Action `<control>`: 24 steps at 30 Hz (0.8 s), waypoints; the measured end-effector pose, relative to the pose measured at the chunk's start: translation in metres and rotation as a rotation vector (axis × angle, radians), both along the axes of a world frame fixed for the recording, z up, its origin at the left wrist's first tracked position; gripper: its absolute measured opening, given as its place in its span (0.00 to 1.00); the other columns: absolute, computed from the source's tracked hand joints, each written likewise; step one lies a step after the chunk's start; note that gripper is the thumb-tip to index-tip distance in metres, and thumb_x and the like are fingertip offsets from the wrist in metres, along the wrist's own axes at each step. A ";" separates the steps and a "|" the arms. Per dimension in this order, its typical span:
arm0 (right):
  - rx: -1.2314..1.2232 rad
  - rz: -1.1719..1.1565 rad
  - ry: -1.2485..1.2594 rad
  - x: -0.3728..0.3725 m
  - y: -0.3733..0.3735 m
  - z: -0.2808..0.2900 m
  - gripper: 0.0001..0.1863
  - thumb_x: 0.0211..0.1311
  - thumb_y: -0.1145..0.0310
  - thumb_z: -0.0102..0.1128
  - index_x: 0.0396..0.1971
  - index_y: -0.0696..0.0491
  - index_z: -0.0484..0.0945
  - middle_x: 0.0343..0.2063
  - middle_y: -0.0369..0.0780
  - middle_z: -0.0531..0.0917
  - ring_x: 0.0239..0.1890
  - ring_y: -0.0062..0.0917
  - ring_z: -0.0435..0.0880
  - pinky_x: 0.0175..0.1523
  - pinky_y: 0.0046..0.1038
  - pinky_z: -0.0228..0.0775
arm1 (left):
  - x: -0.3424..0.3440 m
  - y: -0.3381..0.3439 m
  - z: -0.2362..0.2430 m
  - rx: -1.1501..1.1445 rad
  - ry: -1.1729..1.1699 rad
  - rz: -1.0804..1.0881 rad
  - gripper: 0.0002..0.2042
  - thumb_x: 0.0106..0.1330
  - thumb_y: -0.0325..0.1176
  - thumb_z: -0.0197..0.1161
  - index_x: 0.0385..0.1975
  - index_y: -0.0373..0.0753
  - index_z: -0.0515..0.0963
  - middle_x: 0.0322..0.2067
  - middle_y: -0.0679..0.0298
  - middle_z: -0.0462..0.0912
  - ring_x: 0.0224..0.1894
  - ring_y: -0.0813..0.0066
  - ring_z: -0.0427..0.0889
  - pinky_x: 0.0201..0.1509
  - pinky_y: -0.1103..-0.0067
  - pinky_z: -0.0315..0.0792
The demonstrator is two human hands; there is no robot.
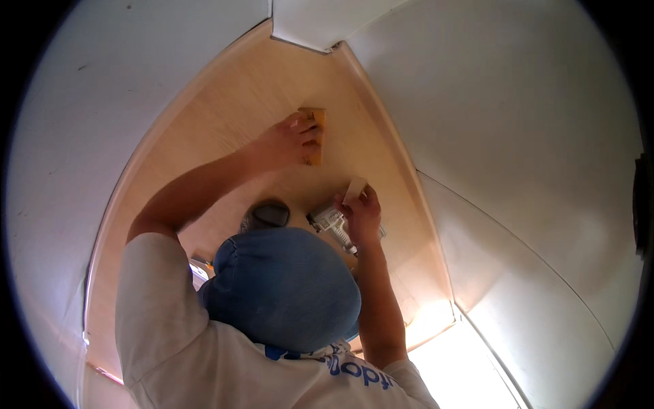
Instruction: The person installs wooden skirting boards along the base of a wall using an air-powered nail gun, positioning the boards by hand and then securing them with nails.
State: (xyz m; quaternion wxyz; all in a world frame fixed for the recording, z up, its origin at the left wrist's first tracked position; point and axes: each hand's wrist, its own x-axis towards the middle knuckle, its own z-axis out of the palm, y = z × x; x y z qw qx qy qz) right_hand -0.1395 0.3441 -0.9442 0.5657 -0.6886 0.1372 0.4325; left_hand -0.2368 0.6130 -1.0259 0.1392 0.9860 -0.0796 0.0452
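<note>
My left hand (294,140) reaches out over the light wooden panel, its fingers bent over a flat orange-yellow piece (315,155) with dark marks. That piece lies against the wood; its exact kind I cannot make out. Closer to me, my right hand (362,215) pinches a small pale rectangular piece (354,190) between thumb and fingers. Just beneath and beside this hand lies a grey-white tool (330,222) with a coiled part, partly covered by the hand and wrist.
The wooden panel (225,102) narrows at the far end between white walls (518,102). My blue-jeaned knee (286,286) and dark shoe (271,215) rise in the middle. Partly hidden left of the knee is a dark and orange object (202,264). Bright light falls at lower right.
</note>
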 end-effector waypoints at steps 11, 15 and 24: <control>0.477 -0.240 0.249 0.030 -0.015 0.019 0.27 0.75 0.73 0.55 0.71 0.53 0.64 0.44 0.40 0.85 0.41 0.25 0.86 0.48 0.33 0.84 | -0.001 -0.003 0.012 -0.143 0.208 0.163 0.11 0.65 0.42 0.63 0.42 0.45 0.82 0.39 0.66 0.81 0.51 0.66 0.79 0.60 0.69 0.70; 0.494 -0.176 0.294 0.028 -0.029 0.038 0.25 0.75 0.72 0.58 0.69 0.50 0.68 0.40 0.40 0.85 0.37 0.25 0.86 0.45 0.31 0.85 | -0.029 -0.022 0.079 -1.074 0.517 0.798 0.17 0.71 0.44 0.59 0.50 0.38 0.79 0.42 0.67 0.81 0.50 0.74 0.78 0.59 0.73 0.70; 0.607 0.060 0.315 -0.004 -0.079 0.093 0.19 0.77 0.71 0.56 0.64 0.50 0.73 0.42 0.40 0.85 0.38 0.23 0.85 0.42 0.28 0.82 | -0.125 -0.110 0.215 -1.603 0.074 0.790 0.30 0.68 0.29 0.55 0.72 0.35 0.62 0.61 0.61 0.75 0.62 0.73 0.73 0.69 0.72 0.65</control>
